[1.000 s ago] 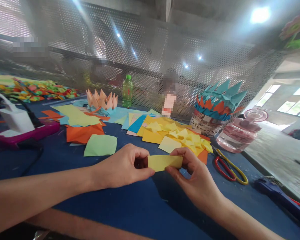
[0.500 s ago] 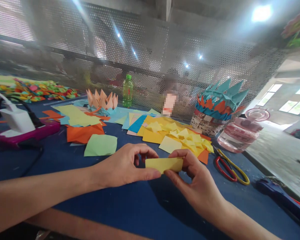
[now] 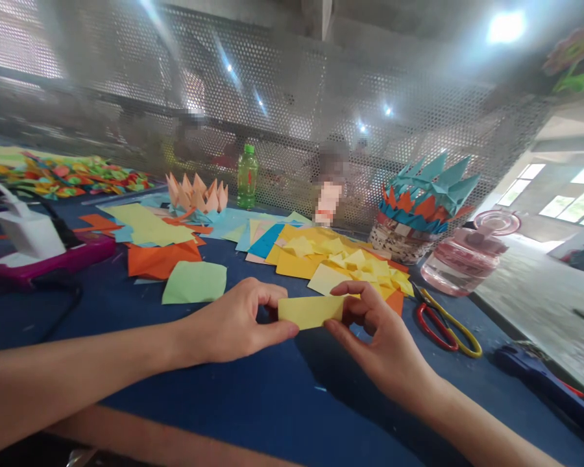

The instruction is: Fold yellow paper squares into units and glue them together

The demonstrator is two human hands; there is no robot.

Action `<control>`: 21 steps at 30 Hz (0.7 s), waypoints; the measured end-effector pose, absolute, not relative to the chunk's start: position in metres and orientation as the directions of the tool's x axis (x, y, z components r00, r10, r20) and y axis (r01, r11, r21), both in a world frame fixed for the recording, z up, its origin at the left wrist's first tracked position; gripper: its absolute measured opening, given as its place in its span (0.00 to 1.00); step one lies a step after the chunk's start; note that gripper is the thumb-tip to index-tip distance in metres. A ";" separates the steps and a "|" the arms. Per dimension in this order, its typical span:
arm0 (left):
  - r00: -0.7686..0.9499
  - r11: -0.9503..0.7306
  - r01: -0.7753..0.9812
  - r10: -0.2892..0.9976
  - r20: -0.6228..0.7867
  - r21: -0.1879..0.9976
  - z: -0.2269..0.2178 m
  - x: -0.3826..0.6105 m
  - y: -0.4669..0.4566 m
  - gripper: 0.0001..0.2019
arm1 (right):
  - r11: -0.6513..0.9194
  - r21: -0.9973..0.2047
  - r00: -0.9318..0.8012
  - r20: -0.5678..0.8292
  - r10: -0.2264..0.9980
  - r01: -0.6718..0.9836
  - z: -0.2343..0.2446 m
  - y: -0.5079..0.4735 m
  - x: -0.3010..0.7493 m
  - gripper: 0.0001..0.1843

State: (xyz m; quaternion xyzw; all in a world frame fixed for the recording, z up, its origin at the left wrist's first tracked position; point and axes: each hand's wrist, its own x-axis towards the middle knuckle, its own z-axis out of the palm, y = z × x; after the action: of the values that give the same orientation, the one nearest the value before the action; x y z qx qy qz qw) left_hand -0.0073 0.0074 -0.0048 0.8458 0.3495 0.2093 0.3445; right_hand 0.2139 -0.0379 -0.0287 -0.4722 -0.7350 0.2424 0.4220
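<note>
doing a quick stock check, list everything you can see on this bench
paper strip: 1, yellow, between the hands
scissors: 1, red and yellow handles, right of the hands
paper sheets: many, mixed colours, bench middle
paper heap: 1, multicoloured, far left
paper lotus: 1, peach, far side
bottle: 1, green, far side
paper crown: 1, teal and orange, on a woven basket, far right
jar: 1, pink, right of the basket
charger: 1, white, left
left hand: 1, pinching the strip's left end
right hand: 1, pinching its right end
</note>
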 end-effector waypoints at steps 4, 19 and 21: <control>0.654 -0.505 0.453 0.749 0.111 0.735 -0.003 -0.008 0.011 0.11 | 0.436 -0.768 -0.191 0.393 0.899 0.469 -0.026 -0.034 0.218 0.14; 0.621 -0.437 0.477 0.782 0.060 0.762 -0.004 -0.009 0.012 0.12 | 0.464 -0.745 -0.220 0.410 0.885 0.478 -0.030 -0.032 0.224 0.13; 0.606 -0.418 0.496 0.795 0.042 0.761 -0.004 -0.010 0.012 0.13 | 0.466 -0.742 -0.223 0.410 0.884 0.482 -0.031 -0.032 0.225 0.13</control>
State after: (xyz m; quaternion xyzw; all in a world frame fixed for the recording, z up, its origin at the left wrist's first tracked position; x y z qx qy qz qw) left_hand -0.0096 0.0118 -0.0043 0.8173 0.3949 0.2029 0.3673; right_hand 0.2249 -0.0321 -0.0312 -0.4585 -0.7448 0.2386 0.4220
